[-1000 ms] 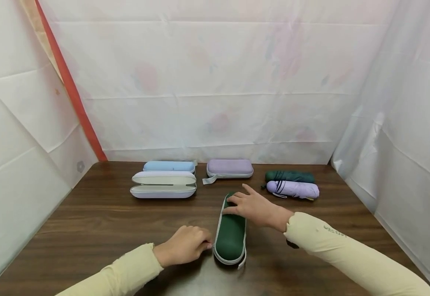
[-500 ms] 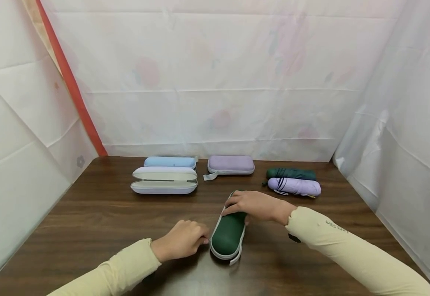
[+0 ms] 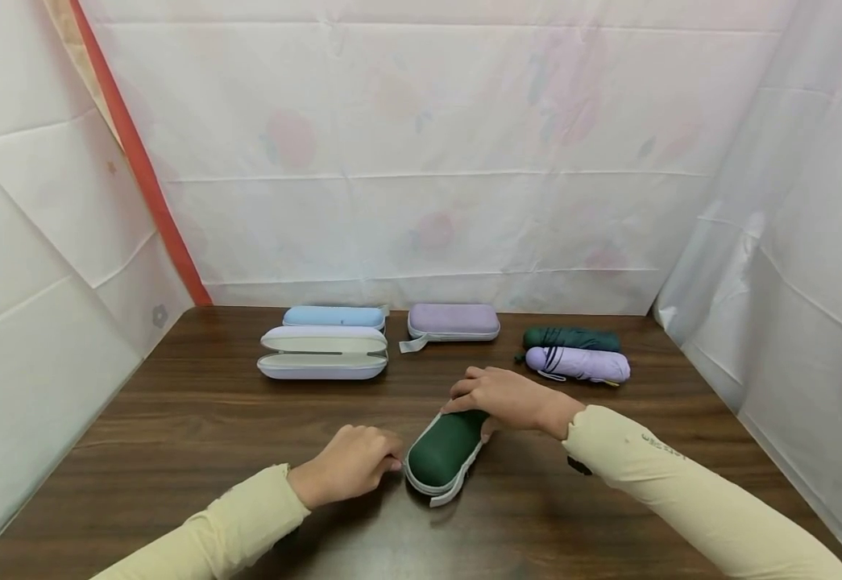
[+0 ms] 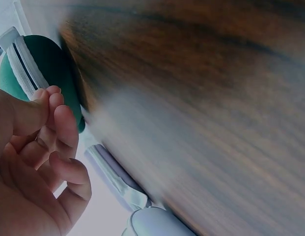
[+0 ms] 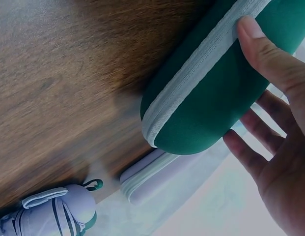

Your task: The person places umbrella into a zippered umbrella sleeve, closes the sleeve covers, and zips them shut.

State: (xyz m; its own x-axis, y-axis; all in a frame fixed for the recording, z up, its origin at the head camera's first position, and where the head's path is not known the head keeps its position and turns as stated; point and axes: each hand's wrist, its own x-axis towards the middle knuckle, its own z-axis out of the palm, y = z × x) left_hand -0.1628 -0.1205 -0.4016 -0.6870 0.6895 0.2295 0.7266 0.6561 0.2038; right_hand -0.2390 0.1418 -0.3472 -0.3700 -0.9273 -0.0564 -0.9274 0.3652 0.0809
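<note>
A dark green zip case (image 3: 441, 453) with a light grey zipper band lies at a slant on the wooden table between my hands. My right hand (image 3: 511, 400) grips its far end, thumb on the near side and fingers over the other; in the right wrist view the thumb presses the zipper band (image 5: 191, 66). At the near left end, my left hand (image 3: 348, 466) pinches thumb against fingertips right at the zipper in the left wrist view, where the zipper pull itself is hidden. A grey fabric tab (image 3: 452, 490) sticks out at the case's near end.
Behind, a white case (image 3: 322, 366) gapes with its lid up, in front of a blue case (image 3: 333, 316). A purple case (image 3: 453, 320) lies to their right. Two folded umbrellas, lilac (image 3: 583, 365) and dark green (image 3: 580, 339), lie at the back right. Fabric sheets wall the table.
My right hand has closed round the green case's far end from lying over it. The case has turned, its near end swinging left and away from me, and my left hand has shifted slightly with it.
</note>
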